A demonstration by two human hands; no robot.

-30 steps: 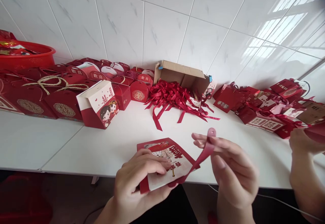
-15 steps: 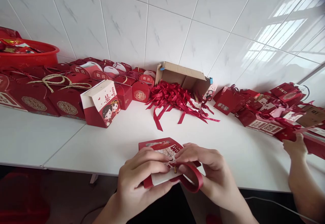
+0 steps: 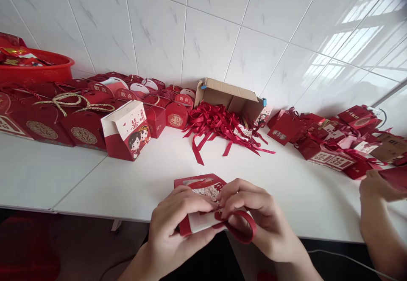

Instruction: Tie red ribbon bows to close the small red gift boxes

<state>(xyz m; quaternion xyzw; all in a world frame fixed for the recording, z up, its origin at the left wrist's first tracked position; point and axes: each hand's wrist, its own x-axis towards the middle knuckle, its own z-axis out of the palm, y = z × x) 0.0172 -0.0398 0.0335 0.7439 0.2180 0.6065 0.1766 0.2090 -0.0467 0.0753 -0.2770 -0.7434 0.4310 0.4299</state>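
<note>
A red and white gift box (image 3: 203, 221) with printed figures and a clear window lies at the table's front edge, partly over it. My left hand (image 3: 178, 221) is closed on its left side, thumb beneath and fingertips on top. At the box's near right, a dark red strap (image 3: 244, 230) bends into a loop. My right hand (image 3: 254, 213) is closed at the base of this loop, its fingertips pinching close to my left fingers. The exact spot they press is partly hidden by the fingers.
Behind, red ribbons (image 3: 216, 124) spill from a cardboard box (image 3: 232, 88). Rows of red gift boxes (image 3: 85, 130) stand left, near a red basket (image 3: 63, 71). More boxes (image 3: 330, 153) are heaped right, where another person's hand (image 3: 375, 185) holds a red box (image 3: 394, 177).
My right fingers have curled in and shifted left onto the base of the strap loop. My left hand has barely moved. At right, the other person's hand has lifted a red box nearer.
</note>
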